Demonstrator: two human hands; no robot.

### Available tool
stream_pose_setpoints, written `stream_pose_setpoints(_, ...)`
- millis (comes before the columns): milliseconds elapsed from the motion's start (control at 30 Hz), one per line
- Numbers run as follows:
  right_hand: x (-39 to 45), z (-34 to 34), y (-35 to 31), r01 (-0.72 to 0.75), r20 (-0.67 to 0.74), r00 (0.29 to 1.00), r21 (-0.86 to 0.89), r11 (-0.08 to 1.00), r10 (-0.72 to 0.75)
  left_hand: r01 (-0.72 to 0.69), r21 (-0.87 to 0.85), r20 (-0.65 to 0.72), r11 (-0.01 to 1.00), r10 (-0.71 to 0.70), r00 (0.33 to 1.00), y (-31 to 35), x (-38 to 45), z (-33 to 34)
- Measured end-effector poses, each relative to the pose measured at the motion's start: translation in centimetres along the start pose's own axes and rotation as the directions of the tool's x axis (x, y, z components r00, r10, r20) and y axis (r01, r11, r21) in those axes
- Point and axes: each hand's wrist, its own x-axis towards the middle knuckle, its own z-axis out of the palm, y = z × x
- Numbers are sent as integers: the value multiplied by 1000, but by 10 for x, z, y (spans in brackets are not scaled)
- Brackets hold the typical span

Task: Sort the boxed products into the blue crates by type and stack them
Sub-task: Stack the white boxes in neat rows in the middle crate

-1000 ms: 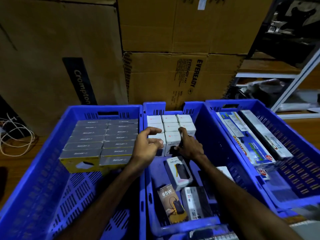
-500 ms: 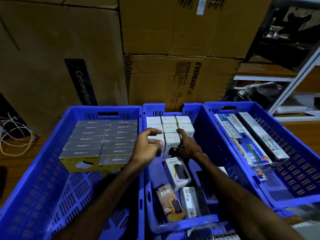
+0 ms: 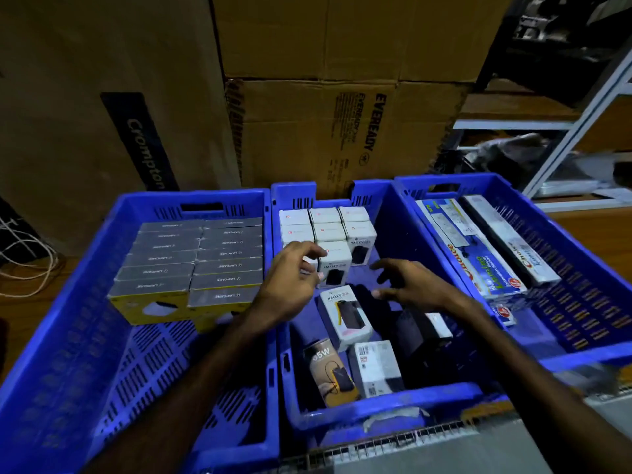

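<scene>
Three blue plastic crates [image 3: 136,336] span the frame. Left crate: grey-topped cartons [image 3: 191,258], stacked. Centre: left hand [image 3: 290,285], grip released, touches upright white Halley box [image 3: 333,265]; right hand [image 3: 413,285], grip released, hovers above loose boxes [image 3: 345,313]. Right crate: long boxes [image 3: 478,248].

Three blue crates sitting side by side. Left hand [image 3: 290,285] is resting against the front white box [image 3: 333,265] in the middle crate [image 3: 386,401]; right hand [image 3: 415,285] is hovering spread, empty, above loose boxes [image 3: 345,313]. Grey boxes [image 3: 191,261] are filling the left crate [image 3: 68,336].
</scene>
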Motion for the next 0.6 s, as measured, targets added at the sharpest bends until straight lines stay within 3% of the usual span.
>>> stream_pose_setpoints(100,-35,-4,10,57,-32,998,21,998,-56,-104,298,188,949,49,981,2,3,10)
stream_pose_setpoints(233,-68,-10,21,96,-121,988,28,995,-92,-70,609,353,790,-190,916,18,16,30)
stream_pose_setpoints(400,-94,-19,25,168,-258,956,99,981,-138,147,789,249,597,-529,811,-2,38,71)
stream_pose_setpoints(600,-94,-20,39,215,-307,938,157,964,-159,335,788,166,516,-702,692,-15,47,99)
